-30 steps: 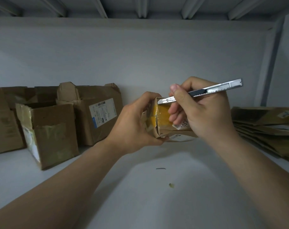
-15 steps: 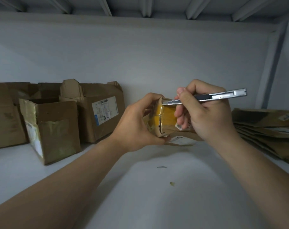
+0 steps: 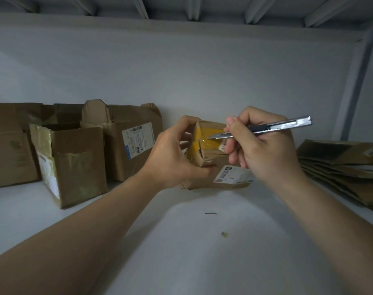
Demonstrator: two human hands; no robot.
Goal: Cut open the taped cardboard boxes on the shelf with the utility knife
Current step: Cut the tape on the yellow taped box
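Note:
A small cardboard box (image 3: 209, 154) sealed with yellow tape stands in the middle of the white shelf (image 3: 181, 241), tipped up on its edge. My left hand (image 3: 172, 154) grips its left side, thumb under and fingers over the top. My right hand (image 3: 260, 145) holds a silver utility knife (image 3: 266, 128) like a pen. The blade tip rests on the yellow tape near the box's taped seam. A white label shows on the box's lower right side.
Several opened brown boxes (image 3: 75, 158) stand at the left against the back wall. A stack of flattened cardboard (image 3: 341, 171) lies at the right by a shelf post. Small scraps (image 3: 224, 234) lie on the shelf in front.
The knife tip has dropped from the box's top edge onto the yellow tape face. The box has tilted a little more toward me in my left hand.

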